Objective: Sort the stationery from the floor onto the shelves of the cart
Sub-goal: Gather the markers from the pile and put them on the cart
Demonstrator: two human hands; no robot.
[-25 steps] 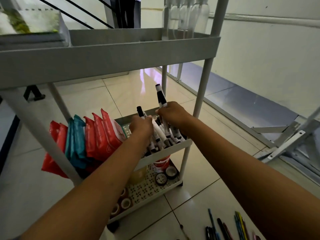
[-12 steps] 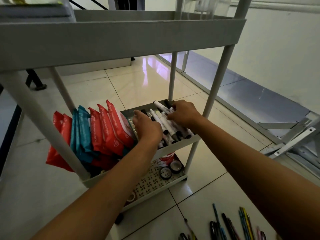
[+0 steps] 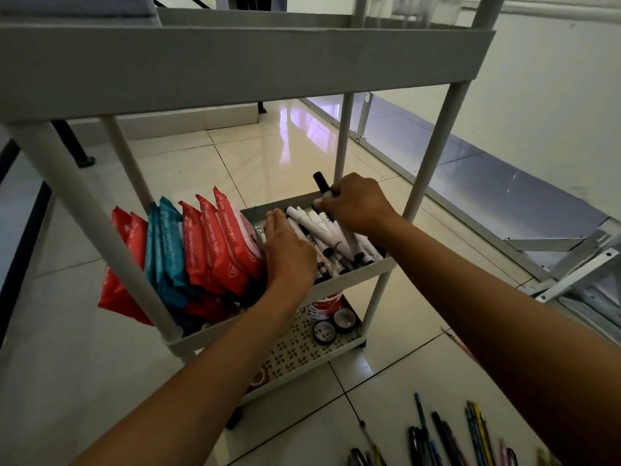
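Since half a second ago the markers (image 3: 331, 238) have been flattened into a row on the middle shelf (image 3: 356, 275) of the cart (image 3: 235, 58), and the right hand (image 3: 358, 203) has lifted one black-capped marker (image 3: 322, 185) upright at the shelf's 1 o'clock corner. That hand is clamped on this marker; the left hand (image 3: 289, 253) lies flat with fingers together, pressing on the row at about 9 o'clock, beside the red and blue packets (image 3: 198, 243). The step in hand looks like tidying the markers. Next, I judge, the raised marker needs laying down among the others, then both hands turn to the pens and pencils (image 3: 447, 435) on the floor (image 3: 100, 364) at 5 o'clock.
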